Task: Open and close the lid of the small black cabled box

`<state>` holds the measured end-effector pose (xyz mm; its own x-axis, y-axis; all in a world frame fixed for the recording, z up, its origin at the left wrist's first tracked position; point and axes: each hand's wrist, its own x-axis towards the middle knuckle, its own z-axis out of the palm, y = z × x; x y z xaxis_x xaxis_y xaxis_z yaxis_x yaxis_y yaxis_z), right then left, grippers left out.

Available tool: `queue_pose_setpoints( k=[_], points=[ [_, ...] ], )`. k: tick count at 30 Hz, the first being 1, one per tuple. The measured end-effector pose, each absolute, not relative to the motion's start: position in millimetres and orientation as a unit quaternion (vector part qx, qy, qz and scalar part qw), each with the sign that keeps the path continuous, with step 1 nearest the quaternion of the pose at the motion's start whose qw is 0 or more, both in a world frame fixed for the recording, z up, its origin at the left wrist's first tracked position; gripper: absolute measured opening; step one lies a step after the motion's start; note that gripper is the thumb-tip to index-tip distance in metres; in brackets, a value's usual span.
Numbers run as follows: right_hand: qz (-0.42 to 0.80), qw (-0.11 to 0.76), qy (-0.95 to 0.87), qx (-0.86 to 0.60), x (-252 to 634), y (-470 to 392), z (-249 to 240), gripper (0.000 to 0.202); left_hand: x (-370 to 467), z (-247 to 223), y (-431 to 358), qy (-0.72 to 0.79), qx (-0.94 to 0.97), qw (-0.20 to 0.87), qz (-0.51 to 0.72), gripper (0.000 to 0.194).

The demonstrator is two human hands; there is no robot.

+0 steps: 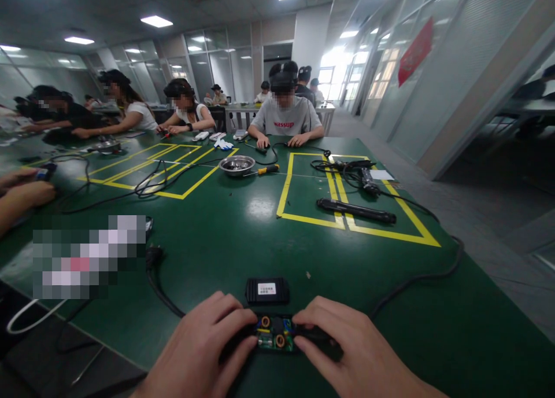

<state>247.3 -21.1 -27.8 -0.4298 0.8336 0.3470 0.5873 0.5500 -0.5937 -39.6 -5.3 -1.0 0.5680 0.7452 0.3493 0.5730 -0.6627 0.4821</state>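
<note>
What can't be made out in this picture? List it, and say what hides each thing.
All in the head view:
- Circuit board, both ends: covered by the left hand and right hand.
- Print on the white label: too small and blurred.
- Contents of the metal bowl: too small and dark.
- White object at left: pixelated.
- Co-worker's forearm: cut off by the left edge.

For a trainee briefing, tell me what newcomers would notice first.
The green circuit board with copper-coloured rings, held between the left grip and right grip at bottom centre, probably comes first. Next come the yellow tape rectangles on the glossy dark-green table and the round silvery metal bowl left of centre.
</note>
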Motion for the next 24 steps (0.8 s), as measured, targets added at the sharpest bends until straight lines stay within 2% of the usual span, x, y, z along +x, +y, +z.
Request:
queue_pose_setpoints(
  k=[9,12,20,24],
  points=[
    [0.183,0.357,-0.823,-0.403,251.0,-20.5,-30.2,0.030,-38.4,-4.4,-3.8,0.361,0.875,0.143,0.289,0.020],
    [0.193,0.371,-0.817,-0.398,251.1,-20.8,-24.5,0.024,-40.1,-3.2,-4.0,0.359,0.868,0.160,0.303,0.022],
    [0.163,0.348,-0.831,-0.403,250.5,-20.8,-25.5,0.021,-35.1,9.4,0.1,0.370,0.882,0.127,0.263,0.026],
    [0.145,0.333,-0.836,-0.411,247.8,-19.7,-22.1,0.021,-22.4,9.0,17.6,0.400,0.870,0.142,0.251,0.040]
  ],
)
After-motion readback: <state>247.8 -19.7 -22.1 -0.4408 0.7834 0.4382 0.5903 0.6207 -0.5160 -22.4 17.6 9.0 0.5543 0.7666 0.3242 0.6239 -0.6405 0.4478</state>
